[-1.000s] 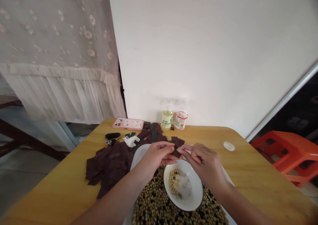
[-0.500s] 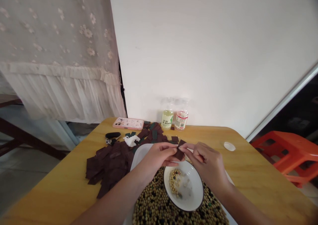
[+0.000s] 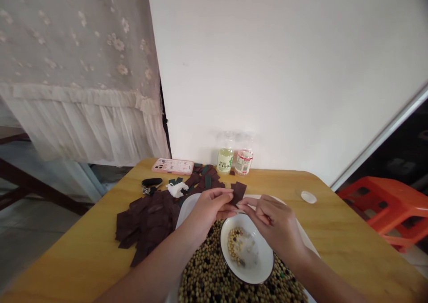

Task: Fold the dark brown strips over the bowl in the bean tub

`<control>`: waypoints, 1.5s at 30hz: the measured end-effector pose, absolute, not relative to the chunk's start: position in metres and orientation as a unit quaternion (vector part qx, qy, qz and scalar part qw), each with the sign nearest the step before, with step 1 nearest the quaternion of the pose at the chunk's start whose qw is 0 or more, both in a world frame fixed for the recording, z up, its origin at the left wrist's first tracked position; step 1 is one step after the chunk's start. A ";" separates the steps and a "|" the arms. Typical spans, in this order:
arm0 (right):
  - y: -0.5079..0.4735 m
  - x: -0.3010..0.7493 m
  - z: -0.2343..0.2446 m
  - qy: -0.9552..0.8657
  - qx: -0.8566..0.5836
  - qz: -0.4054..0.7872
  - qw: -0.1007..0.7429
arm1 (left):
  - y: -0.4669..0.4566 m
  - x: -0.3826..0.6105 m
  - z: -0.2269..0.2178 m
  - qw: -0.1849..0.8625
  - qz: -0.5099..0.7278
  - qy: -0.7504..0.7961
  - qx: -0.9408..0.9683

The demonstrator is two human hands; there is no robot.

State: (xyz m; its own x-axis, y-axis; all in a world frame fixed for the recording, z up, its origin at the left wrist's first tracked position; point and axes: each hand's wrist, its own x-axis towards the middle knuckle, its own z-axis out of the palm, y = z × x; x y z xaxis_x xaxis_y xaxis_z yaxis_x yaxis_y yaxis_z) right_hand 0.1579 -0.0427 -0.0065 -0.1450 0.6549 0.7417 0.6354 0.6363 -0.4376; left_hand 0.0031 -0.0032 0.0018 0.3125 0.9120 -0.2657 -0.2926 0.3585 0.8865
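Note:
My left hand [image 3: 209,211] pinches a small dark brown square [image 3: 238,192] between thumb and fingers, above the rim of a white bowl [image 3: 264,245]. My right hand [image 3: 276,225] sits just below that square, its fingertips closed together beside my left fingers. The bowl holds a small heap of mixed beans [image 3: 236,246] and rests on a much larger spread of mottled beans [image 3: 207,267], which fills a white tray [image 3: 190,203]. To the left lies a pile of dark brown squares [image 3: 147,223], with dark green strips [image 3: 207,182] beyond it.
The yellow wooden table [image 3: 337,223] also carries a white tissue [image 3: 176,189], a black key fob [image 3: 151,183], a pink phone [image 3: 172,166], two plastic bottles [image 3: 224,161] [image 3: 244,162] and a white cap [image 3: 308,197]. An orange stool [image 3: 384,205] stands to the right.
The dark brown square has risen and shifted slightly up and left, now held by my left hand. My right fingertips have come away from it and sit lower.

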 end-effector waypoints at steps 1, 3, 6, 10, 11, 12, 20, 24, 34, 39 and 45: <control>-0.043 0.158 -0.007 -0.756 -0.426 0.008 0.496 | -0.003 0.003 0.002 0.717 0.421 0.407 0.379; -0.043 0.158 -0.007 -0.748 -0.430 0.004 0.505 | -0.004 0.003 0.002 0.722 0.415 0.401 0.381; -0.042 0.158 -0.006 -0.739 -0.436 0.007 0.514 | -0.006 0.003 0.003 0.728 0.403 0.400 0.385; -0.044 0.155 -0.003 -0.759 -0.429 0.009 0.489 | -0.005 0.002 0.003 0.726 0.402 0.397 0.393; -0.044 0.155 -0.003 -0.764 -0.429 0.007 0.482 | -0.005 0.002 0.002 0.726 0.402 0.396 0.392; -0.045 0.155 -0.002 -0.765 -0.431 0.006 0.479 | -0.005 0.003 0.002 0.726 0.402 0.398 0.390; -0.044 0.155 -0.002 -0.760 -0.434 0.003 0.484 | -0.007 0.003 0.005 0.718 0.402 0.414 0.389; -0.045 0.154 -0.001 -0.774 -0.424 -0.011 0.470 | -0.005 0.002 0.005 0.717 0.409 0.408 0.391; -0.045 0.153 -0.001 -0.773 -0.427 -0.006 0.469 | -0.006 0.002 0.004 0.714 0.404 0.416 0.391; -0.045 0.154 -0.001 -0.752 -0.438 0.005 0.492 | -0.006 0.002 0.005 0.724 0.390 0.416 0.389; -0.046 0.152 0.001 -0.772 -0.427 -0.013 0.471 | -0.005 0.002 0.005 0.716 0.401 0.417 0.390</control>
State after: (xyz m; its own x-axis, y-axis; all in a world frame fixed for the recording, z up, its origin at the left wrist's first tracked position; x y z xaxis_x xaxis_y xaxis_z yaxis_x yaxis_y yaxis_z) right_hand 0.1521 -0.0456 0.0006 -0.1919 0.6468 0.7381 0.6709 0.6354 -0.3823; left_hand 0.0021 -0.0052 0.0046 0.3306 0.9001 -0.2838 -0.2506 0.3737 0.8931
